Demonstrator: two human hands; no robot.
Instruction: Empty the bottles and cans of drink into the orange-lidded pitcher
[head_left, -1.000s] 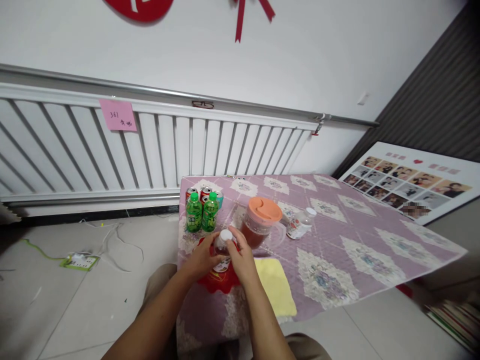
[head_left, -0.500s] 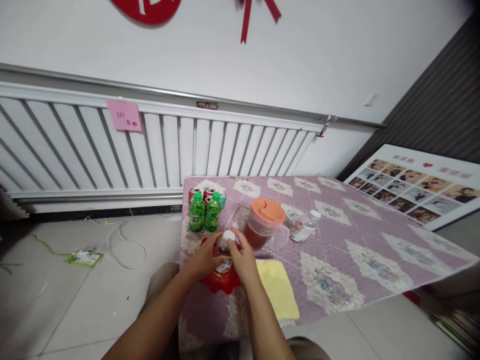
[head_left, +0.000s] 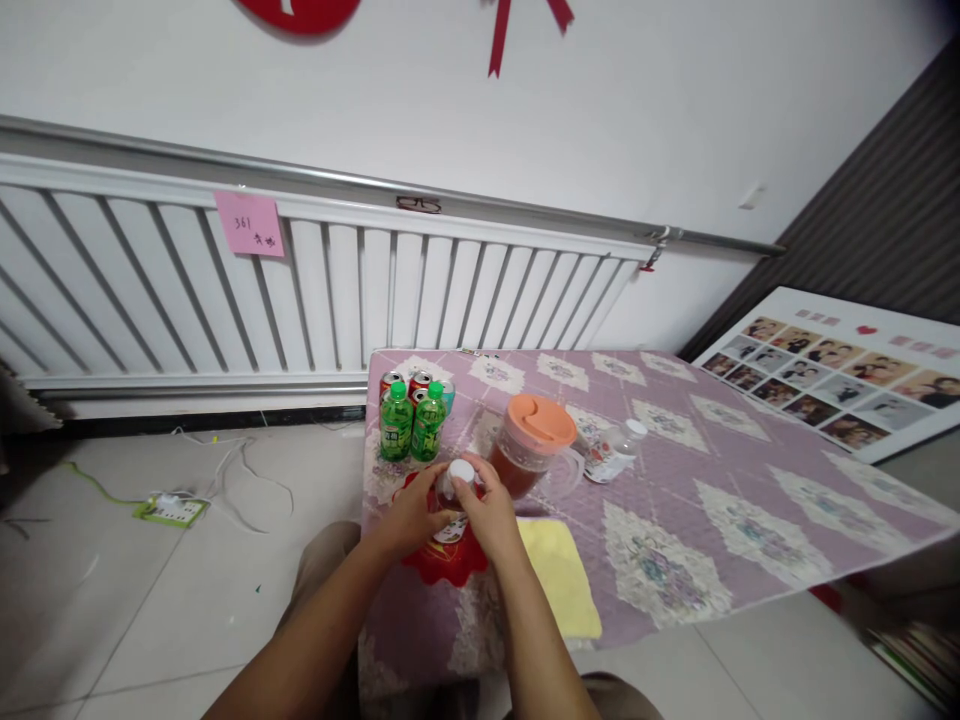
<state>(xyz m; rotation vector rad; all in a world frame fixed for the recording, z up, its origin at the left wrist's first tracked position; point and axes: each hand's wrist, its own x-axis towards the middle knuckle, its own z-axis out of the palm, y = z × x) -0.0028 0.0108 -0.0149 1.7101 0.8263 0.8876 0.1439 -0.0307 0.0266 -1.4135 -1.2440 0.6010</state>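
A small clear bottle with a white cap (head_left: 458, 475) stands on a red mat (head_left: 442, 562) near the front left corner of the table (head_left: 712, 470). My left hand (head_left: 409, 515) is wrapped round the bottle's body. My right hand (head_left: 491, 510) grips it from the right, fingers up by the cap. Just behind stands a clear pitcher with an orange lid (head_left: 534, 450), holding reddish-brown liquid.
Two green bottles (head_left: 411, 422) and several cans (head_left: 416, 382) stand at the table's back left. Another clear bottle (head_left: 615, 450) lies on its side right of the pitcher. A yellow cloth (head_left: 559, 585) lies by the front edge. Cables and a power strip (head_left: 171, 510) lie on the floor at left.
Both hands stay on the small bottle. My right fingers have shifted a little round the cap. The view has drifted slightly.
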